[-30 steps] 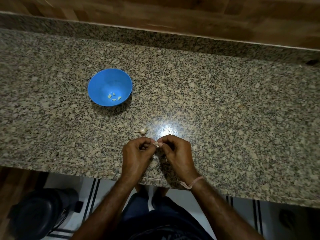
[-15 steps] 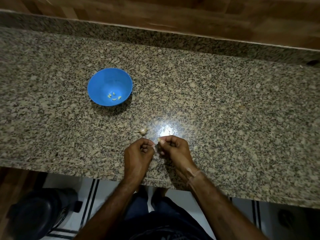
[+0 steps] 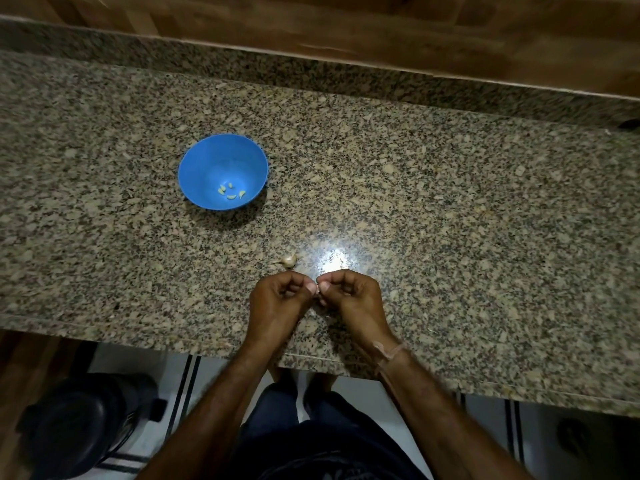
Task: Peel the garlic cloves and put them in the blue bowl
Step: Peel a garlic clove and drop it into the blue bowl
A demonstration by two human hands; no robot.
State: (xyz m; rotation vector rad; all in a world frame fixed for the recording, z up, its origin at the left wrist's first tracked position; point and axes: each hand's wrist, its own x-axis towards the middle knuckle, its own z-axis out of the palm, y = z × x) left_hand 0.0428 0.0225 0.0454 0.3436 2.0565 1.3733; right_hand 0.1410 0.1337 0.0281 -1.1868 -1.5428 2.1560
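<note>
Four small pale peeled cloves (image 3: 231, 192), possibly five, lay loose at the bottom of the blue bowl (image 3: 207, 161), grouped toward its near side. Bowl stood upright on the granite counter (image 3: 450, 237), left of centre and well apart from both hands.

Head view, hands: left hand (image 3: 277, 301) and right hand (image 3: 351, 297) were held together just above the counter near its front edge, all fingers curled inward. Thumb and forefinger tips of the two hands met at one point, pinching a garlic clove (image 3: 317, 289) between them. Only a pale sliver of it showed; the fingertips hid the remainder, so how much skin was left on it could not be told.

One unpeeled garlic piece (image 3: 288, 260) with a thin stem lay on the counter just beyond the left hand's knuckles, not touching them, between the hands and the bowl.

Right wrist carried a thin pale band (image 3: 389, 353).
</note>
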